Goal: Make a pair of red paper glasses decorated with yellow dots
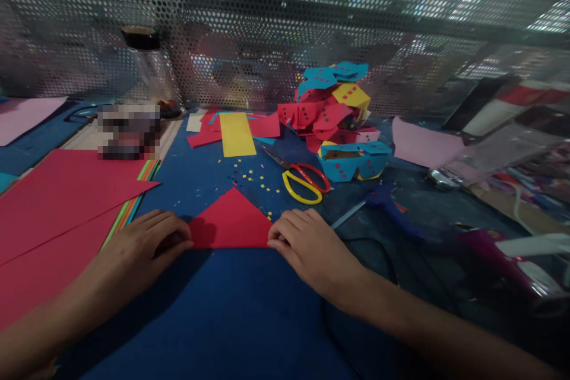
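A folded red paper (231,227) is held flat on the blue tabletop (222,314), in front of and to the left of the scissors (291,167), its point turned away from the person. Its left corner is pinched by the fingers of the left hand (145,243), and its right corner is gripped by those of the right hand (307,243). Small yellow scraps (249,176) are scattered just left of the scissors, and a yellow strip (238,133) is laid beyond them. Behind the scissors, dotted paper shapes (320,116) are heaped; red dots are borne by the blue and yellow ones. A blue glue gun (392,211) is placed to the scissors' right. Far to their left, coloured sheets (48,214) are stacked near a pixelated item (129,130), on which any writing is hidden.
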`<state>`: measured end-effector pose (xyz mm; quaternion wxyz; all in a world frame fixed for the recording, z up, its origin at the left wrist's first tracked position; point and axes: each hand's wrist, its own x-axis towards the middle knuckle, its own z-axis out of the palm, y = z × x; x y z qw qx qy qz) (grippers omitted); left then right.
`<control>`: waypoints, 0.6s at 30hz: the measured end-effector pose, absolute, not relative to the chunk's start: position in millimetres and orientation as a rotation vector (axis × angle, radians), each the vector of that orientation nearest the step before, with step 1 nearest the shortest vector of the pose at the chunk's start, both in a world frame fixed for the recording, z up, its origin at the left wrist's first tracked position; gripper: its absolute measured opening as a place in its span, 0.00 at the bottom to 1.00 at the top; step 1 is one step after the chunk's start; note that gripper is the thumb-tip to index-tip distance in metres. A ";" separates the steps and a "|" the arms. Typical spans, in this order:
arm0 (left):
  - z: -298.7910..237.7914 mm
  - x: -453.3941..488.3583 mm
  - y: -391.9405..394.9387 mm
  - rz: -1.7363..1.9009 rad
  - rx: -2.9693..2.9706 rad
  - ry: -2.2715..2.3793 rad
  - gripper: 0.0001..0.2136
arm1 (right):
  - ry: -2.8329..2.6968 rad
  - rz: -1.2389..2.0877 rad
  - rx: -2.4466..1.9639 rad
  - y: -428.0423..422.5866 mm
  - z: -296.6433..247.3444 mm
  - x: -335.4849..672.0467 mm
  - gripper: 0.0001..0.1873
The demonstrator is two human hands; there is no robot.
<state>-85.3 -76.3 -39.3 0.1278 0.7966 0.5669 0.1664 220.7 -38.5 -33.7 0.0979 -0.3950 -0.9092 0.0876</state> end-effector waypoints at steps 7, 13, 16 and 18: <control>-39.2 -86.2 -79.6 0.471 2.315 1.648 0.15 | -2.713 0.227 -1.203 -38.7 -32.8 219.5 0.03; -38.0 -85.0 -81.4 0.446 2.371 1.662 0.15 | -2.733 0.166 -1.161 -39.7 -35.9 223.3 0.04; -36.5 -86.1 -79.3 0.440 2.352 1.648 0.14 | -2.750 0.185 -1.162 -40.1 -34.9 223.8 0.04; -35.9 -87.3 -78.1 0.443 2.321 1.649 0.13 | -2.754 0.202 -1.168 -40.3 -33.9 223.7 0.04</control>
